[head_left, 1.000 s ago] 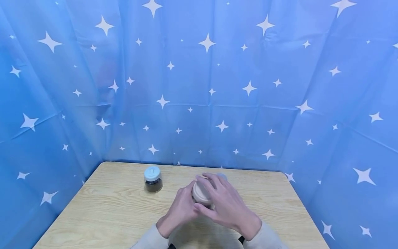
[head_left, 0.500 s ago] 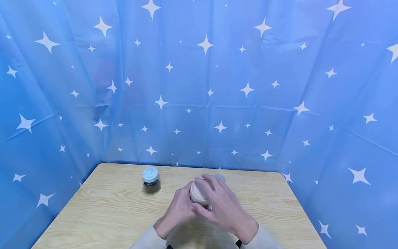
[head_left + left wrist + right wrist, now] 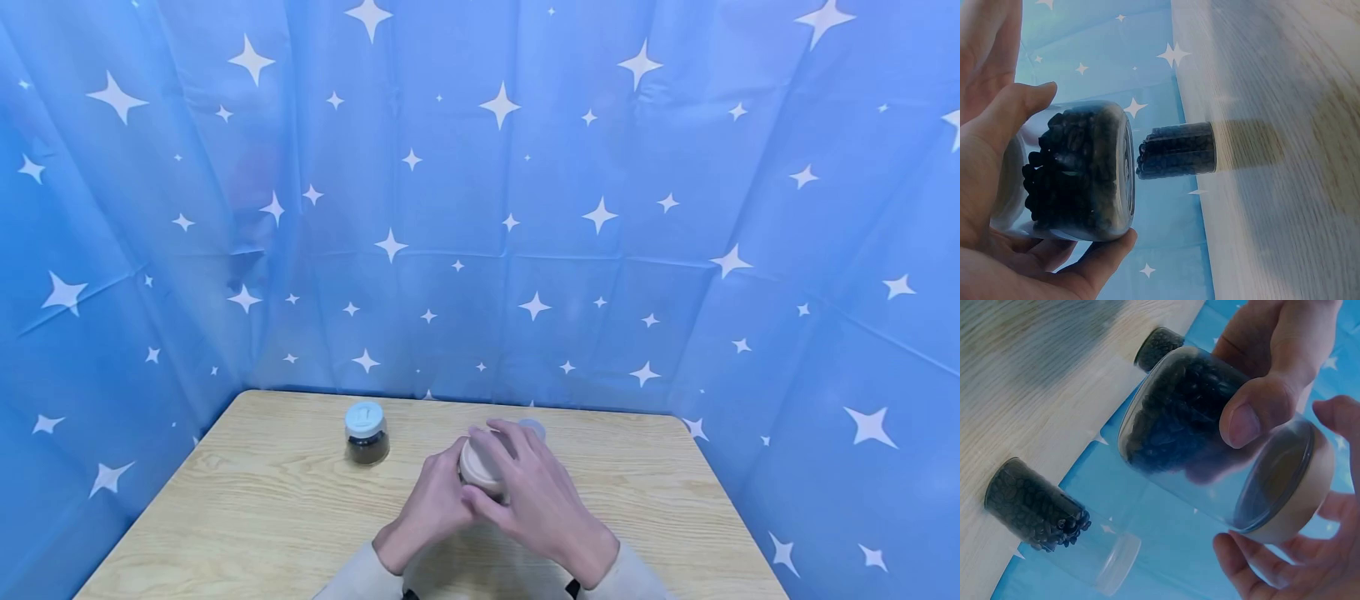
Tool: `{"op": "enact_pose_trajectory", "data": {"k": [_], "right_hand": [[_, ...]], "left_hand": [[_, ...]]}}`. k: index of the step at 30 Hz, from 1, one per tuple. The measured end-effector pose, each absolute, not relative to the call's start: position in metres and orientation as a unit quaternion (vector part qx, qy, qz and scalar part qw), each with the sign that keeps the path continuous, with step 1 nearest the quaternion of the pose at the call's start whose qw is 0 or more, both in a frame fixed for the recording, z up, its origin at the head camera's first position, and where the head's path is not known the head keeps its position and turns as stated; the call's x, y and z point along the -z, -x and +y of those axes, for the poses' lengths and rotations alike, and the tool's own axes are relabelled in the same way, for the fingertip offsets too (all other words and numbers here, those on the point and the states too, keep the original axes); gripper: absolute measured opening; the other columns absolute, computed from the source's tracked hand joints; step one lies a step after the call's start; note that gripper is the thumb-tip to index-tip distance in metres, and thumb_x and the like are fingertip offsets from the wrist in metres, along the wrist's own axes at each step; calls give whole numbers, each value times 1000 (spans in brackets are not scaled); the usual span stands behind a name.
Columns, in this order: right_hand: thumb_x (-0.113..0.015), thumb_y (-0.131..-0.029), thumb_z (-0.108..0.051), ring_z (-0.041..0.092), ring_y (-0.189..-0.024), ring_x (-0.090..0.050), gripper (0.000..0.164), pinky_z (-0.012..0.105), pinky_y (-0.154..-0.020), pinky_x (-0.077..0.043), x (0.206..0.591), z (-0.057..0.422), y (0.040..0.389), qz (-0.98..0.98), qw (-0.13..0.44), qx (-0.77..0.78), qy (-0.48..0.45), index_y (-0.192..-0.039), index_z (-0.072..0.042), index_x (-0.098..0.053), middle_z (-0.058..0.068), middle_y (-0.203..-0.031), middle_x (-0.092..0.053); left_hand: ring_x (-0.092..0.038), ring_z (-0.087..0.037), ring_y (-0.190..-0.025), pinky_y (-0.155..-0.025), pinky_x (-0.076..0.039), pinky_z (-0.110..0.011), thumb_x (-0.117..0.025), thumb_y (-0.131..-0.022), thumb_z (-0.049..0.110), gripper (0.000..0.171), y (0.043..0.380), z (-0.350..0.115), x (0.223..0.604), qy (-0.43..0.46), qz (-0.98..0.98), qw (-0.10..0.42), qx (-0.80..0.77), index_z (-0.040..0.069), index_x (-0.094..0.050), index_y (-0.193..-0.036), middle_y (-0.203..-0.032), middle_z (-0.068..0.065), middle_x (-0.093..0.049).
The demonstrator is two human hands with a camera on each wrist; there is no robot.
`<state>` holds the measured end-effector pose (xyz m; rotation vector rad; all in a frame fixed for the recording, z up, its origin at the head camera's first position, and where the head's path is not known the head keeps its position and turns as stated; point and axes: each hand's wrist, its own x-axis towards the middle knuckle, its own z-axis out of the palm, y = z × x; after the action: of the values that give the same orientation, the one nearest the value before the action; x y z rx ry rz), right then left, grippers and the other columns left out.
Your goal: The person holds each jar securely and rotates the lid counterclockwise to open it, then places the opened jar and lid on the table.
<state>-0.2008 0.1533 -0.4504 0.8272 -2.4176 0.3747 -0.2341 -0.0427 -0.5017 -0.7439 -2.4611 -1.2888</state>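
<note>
My left hand grips a clear glass jar by its side, thumb and fingers curled round the glass. Dark beans fill the lower part of the jar. Its screw lid is beige and sits on the mouth. Over that lid, the fingers of my right hand are curled round its rim. From the head view, the two hands cover most of the jar, and only the pale lid top shows between them. In both wrist views the jar's bottom is above the table.
A jar with a light blue lid and dark contents stands at the left on the wooden table. Behind my right hand is another jar, its pale lid partly hidden. A blue star-patterned curtain hangs round the table.
Both hands keep their grip on the jar and its lid. The whole scene shifts slightly with the head camera; little else has visibly changed.
</note>
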Motion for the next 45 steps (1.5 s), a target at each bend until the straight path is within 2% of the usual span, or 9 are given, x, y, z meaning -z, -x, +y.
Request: {"op": "enact_pose_trajectory", "data": {"k": [5,13,20,31,40,45], "right_hand": [[-87,-103,-55,33,-135,-69,68,48,-94,-70,450,152,202,-897,282,-136,-312,-162,-31,-65,8,-157,-69],[-90,-102,-49,32,-132,-71,63,48,-93,-71,451,153,206,-889,292,-143,-323,-157,-25,-72,11,-150,-72],[-91,-101,-48,30,-132,-73,64,47,-93,-71,449,152,205,-891,285,-147,-322,-158,-27,-71,10,-152,-72],[-93,-99,-45,30,-132,-73,64,49,-99,-69,448,155,208,-888,271,-156,-337,-156,-23,-73,11,-151,-72],[-91,-98,-31,32,-136,-73,61,53,-104,-68,440,158,212,-876,237,-192,-374,-155,-22,-72,13,-156,-71],[-86,-94,-22,31,-143,-71,61,52,-109,-68,435,163,218,-862,201,-209,-416,-153,-21,-71,12,-161,-68]], "left_hand": [[-83,-23,-107,-91,-69,-32,-101,-76,14,72,235,-42,501,255,-850,120,444,5,-69,-140,-119,-11,-84],[-82,-19,-105,-89,-68,-30,-104,-76,16,74,235,-41,501,251,-851,118,445,6,-69,-141,-117,-9,-84],[-83,-22,-106,-89,-69,-31,-104,-74,17,78,237,-40,501,249,-853,119,442,6,-69,-143,-119,-10,-85],[-84,-25,-109,-92,-69,-32,-105,-75,23,81,237,-41,503,250,-857,123,434,6,-69,-145,-123,-10,-85],[-83,-23,-111,-91,-69,-31,-102,-77,24,76,235,-42,502,240,-856,116,443,9,-70,-144,-125,-8,-84],[-82,-19,-112,-90,-66,-28,-103,-80,27,76,234,-42,502,236,-849,91,464,13,-69,-146,-127,-6,-84]]}}
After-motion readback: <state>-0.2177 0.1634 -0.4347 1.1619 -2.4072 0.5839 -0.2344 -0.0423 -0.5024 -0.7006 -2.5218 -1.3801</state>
